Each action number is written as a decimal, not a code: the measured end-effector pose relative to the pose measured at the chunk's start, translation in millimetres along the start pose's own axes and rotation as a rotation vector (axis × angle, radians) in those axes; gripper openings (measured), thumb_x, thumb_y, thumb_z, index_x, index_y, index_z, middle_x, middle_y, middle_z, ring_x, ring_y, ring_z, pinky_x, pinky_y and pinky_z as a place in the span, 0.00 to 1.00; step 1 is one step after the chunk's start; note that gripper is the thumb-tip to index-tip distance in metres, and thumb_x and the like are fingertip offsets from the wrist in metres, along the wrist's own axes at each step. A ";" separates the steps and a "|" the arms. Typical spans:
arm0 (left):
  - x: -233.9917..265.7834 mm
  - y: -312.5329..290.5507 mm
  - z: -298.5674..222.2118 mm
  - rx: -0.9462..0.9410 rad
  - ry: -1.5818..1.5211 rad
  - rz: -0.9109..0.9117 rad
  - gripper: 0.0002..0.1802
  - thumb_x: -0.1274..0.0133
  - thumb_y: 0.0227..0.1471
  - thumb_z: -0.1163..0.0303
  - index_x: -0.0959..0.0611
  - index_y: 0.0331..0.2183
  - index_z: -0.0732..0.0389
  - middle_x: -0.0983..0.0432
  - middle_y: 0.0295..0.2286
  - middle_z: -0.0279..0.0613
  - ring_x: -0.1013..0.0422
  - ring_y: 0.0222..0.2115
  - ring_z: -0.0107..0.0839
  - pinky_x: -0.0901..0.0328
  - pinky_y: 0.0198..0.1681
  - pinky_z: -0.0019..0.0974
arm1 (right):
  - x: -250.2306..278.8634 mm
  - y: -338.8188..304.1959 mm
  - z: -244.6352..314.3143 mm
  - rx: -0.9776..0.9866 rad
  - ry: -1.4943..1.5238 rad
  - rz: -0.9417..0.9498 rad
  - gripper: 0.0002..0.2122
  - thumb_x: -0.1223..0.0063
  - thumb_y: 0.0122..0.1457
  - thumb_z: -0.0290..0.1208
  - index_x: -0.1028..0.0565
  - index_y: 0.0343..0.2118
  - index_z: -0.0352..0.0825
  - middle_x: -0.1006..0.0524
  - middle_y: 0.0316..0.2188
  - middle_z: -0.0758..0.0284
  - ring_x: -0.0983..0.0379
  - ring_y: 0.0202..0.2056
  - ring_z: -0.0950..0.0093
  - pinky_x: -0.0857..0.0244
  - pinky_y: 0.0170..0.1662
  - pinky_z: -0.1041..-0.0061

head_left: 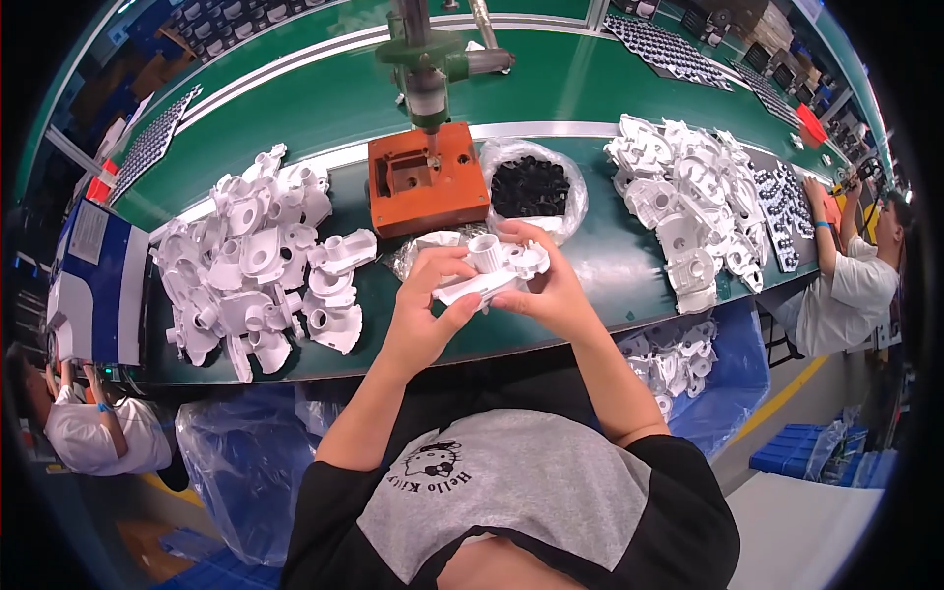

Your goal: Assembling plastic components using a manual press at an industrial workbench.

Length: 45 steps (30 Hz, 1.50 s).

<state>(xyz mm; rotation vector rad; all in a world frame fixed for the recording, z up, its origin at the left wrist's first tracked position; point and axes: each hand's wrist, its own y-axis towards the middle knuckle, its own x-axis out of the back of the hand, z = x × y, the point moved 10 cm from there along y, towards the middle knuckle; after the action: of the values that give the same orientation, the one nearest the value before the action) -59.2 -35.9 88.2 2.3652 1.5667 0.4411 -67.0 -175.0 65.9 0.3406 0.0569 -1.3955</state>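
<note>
A white molded plastic part (485, 254) with a short ribbed tube is held up between my two hands, above the bench's near edge. My left hand (430, 300) grips its left end with thumb and fingers. On the other end, my right hand (547, 280) closes around it, thumb below and fingers above. Just beyond stands an orange metal fixture block (429, 206) with a recess, under the green press head (426, 93). Right of the block, a clear plastic bag (573, 202) holds small black parts (529, 187).
Piles of white plastic parts lie left (261, 258) and right (683, 197) on the dark green bench (447, 352). Below the right edge, a blue-lined bin (737, 366) holds more. Co-workers sit at far left (103, 433) and far right (846, 295). A green conveyor (551, 84) runs behind.
</note>
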 end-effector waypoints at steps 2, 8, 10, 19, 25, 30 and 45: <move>-1.6 1.8 6.6 0.063 -0.018 0.042 0.14 0.44 0.48 0.65 0.24 0.36 0.62 0.31 0.41 0.44 0.32 0.42 0.32 0.38 0.45 0.32 | 3.0 -0.7 1.0 -0.021 -0.090 -0.016 0.40 0.28 0.39 0.28 0.40 0.56 0.35 0.32 0.48 0.64 0.35 0.50 0.74 0.40 0.52 0.75; -12.0 -16.0 27.9 0.289 -0.005 0.174 0.12 0.50 0.55 0.67 0.27 0.39 0.64 0.27 0.35 0.43 0.29 0.37 0.28 0.36 0.42 0.30 | -1.4 3.7 -6.9 -0.131 -0.456 0.035 0.39 0.28 0.39 0.30 0.38 0.55 0.34 0.28 0.43 0.66 0.31 0.42 0.78 0.37 0.46 0.76; -16.1 -21.5 25.0 0.320 -0.007 0.209 0.13 0.54 0.58 0.68 0.31 0.42 0.65 0.26 0.32 0.42 0.28 0.35 0.27 0.35 0.39 0.31 | -4.0 3.8 -21.9 -0.167 -0.398 0.063 0.32 0.29 0.40 0.31 0.35 0.49 0.33 0.28 0.38 0.68 0.31 0.35 0.79 0.35 0.40 0.76; -17.6 -24.2 40.3 0.379 -0.208 0.197 0.15 0.45 0.53 0.66 0.30 0.37 0.66 0.25 0.30 0.40 0.29 0.30 0.24 0.34 0.34 0.30 | -8.2 8.5 -10.3 0.034 -0.601 0.046 0.24 0.39 0.47 0.44 0.34 0.38 0.30 0.29 0.30 0.59 0.32 0.28 0.66 0.37 0.33 0.71; 30.1 29.5 -10.5 0.017 0.673 0.042 0.09 0.46 0.47 0.71 0.23 0.33 0.62 0.24 0.28 0.45 0.27 0.29 0.42 0.33 0.32 0.38 | 77.5 66.4 6.6 0.186 -1.077 -0.277 0.12 0.47 0.55 0.34 0.26 0.38 0.31 0.27 0.35 0.59 0.31 0.36 0.65 0.36 0.41 0.69; 43.1 83.2 8.1 -0.418 1.189 0.004 0.07 0.46 0.43 0.74 0.26 0.29 0.59 0.28 0.26 0.42 0.29 0.31 0.41 0.34 0.33 0.43 | 127.1 86.8 -22.0 0.042 -1.559 -0.350 0.09 0.44 0.50 0.36 0.23 0.32 0.38 0.26 0.34 0.59 0.30 0.41 0.60 0.33 0.41 0.62; 56.0 107.3 53.2 -0.269 1.192 -0.019 0.04 0.48 0.47 0.71 0.26 0.27 0.60 0.25 0.29 0.46 0.27 0.31 0.43 0.32 0.34 0.43 | 125.2 96.1 -30.3 0.085 -1.403 -0.342 0.08 0.44 0.47 0.37 0.22 0.27 0.40 0.26 0.29 0.62 0.29 0.37 0.62 0.38 0.40 0.63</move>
<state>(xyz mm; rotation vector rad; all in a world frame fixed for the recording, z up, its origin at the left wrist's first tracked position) 72.8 -27.8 86.4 1.8697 1.6866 2.1590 53.8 -273.4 26.6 -0.6554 -1.1346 -1.7070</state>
